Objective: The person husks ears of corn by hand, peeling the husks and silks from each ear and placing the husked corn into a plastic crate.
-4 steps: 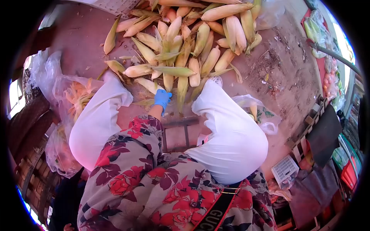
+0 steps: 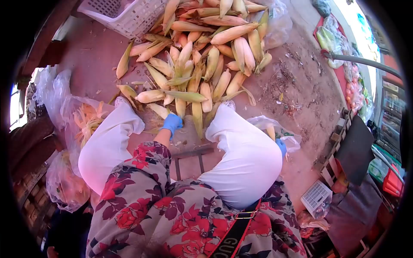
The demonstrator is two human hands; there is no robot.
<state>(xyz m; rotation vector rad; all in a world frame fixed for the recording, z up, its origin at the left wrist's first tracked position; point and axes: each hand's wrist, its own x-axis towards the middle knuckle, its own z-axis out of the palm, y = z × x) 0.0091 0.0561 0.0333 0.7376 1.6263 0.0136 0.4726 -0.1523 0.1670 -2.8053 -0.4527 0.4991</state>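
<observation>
My left hand [image 2: 173, 124], in a blue glove, is low between my knees with its fingers closed. It meets the near end of a pale ear of corn [image 2: 159, 111] lying at the front edge of a heap of corn [image 2: 193, 64]. The glove hides that end of the ear. Beyond my right knee, part of my blue-gloved right hand [image 2: 282, 147] shows beside a clear plastic bag [image 2: 291, 139]. A pale ear of corn [image 2: 270, 132] sits at that bag. My knee covers most of this hand, so its fingers cannot be made out.
A white perforated crate [image 2: 129, 21] stands behind the heap. On the left are plastic bags, one with orange-looking husks [image 2: 88, 116]. A small white basket [image 2: 317, 195] and a wooden pallet [image 2: 333, 150] are at right. Dirt and scraps [image 2: 292, 86] litter the floor.
The view has shifted, so the heap sits lower and more of the crate shows. My right hand has come into sight beyond the right knee. My left hand stays at the same ear of corn.
</observation>
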